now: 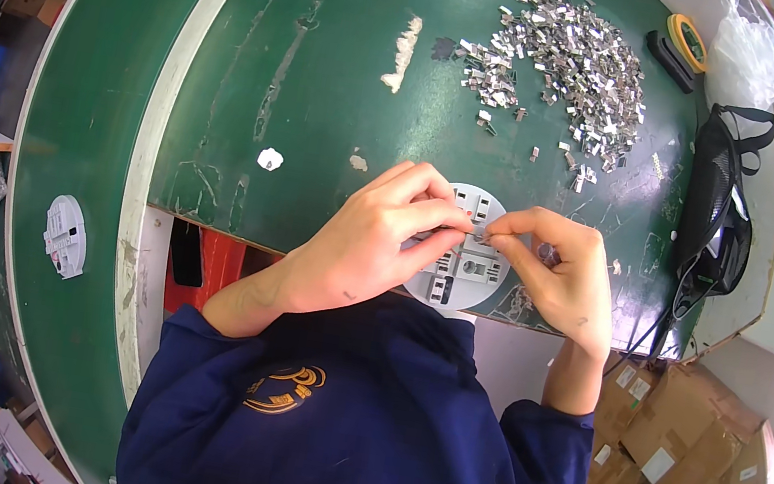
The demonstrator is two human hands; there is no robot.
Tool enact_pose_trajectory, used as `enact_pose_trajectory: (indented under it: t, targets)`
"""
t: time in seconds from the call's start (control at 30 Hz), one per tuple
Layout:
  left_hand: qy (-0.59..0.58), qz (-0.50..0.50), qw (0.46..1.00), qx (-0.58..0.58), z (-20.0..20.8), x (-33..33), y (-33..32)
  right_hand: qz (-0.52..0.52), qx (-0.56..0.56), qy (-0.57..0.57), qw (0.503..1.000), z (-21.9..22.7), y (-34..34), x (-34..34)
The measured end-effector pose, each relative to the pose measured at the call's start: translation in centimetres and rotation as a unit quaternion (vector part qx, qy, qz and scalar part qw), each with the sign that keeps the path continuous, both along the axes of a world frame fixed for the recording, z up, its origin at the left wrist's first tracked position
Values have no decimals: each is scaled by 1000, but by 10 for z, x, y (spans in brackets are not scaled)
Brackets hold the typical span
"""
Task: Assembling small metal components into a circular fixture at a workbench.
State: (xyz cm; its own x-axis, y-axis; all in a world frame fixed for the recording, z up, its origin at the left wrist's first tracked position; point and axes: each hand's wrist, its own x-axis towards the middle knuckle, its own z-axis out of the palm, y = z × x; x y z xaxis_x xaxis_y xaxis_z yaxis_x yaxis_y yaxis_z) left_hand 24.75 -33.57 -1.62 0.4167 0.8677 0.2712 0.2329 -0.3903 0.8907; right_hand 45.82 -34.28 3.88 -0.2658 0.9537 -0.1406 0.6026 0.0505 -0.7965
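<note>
A round light-grey plastic base (475, 293) with raised slots and small fittings lies at the near edge of the green table. My left hand (374, 225) reaches over its left side, thumb and fingertips pinched together above the base. From the right, my right hand (564, 275) comes in with thumb and forefinger closed, its tips almost meeting those of the left. A thin, small piece seems to lie between the fingertips, too small to name. The fingers partly cover the base's upper middle.
A heap of small metal clips (578, 59) spreads over the far right of the table (322, 141). Beyond it lie a yellow tape roll (687, 41) and a black mesh bag (720, 204). Another round grey base (65, 237) rests on the green strip at left. Cardboard boxes (670, 439) stand lower right.
</note>
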Motion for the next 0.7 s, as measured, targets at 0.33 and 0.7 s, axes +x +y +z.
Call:
enact_pose_trajectory:
  t: [0.33, 0.7]
  targets:
    - [-13, -17, 1000, 14, -4, 1, -1, 28, 14, 2, 1000, -2, 3, 3]
    - [-24, -13, 999, 17, -5, 1, -2, 47, 44, -14, 998, 3, 4, -3]
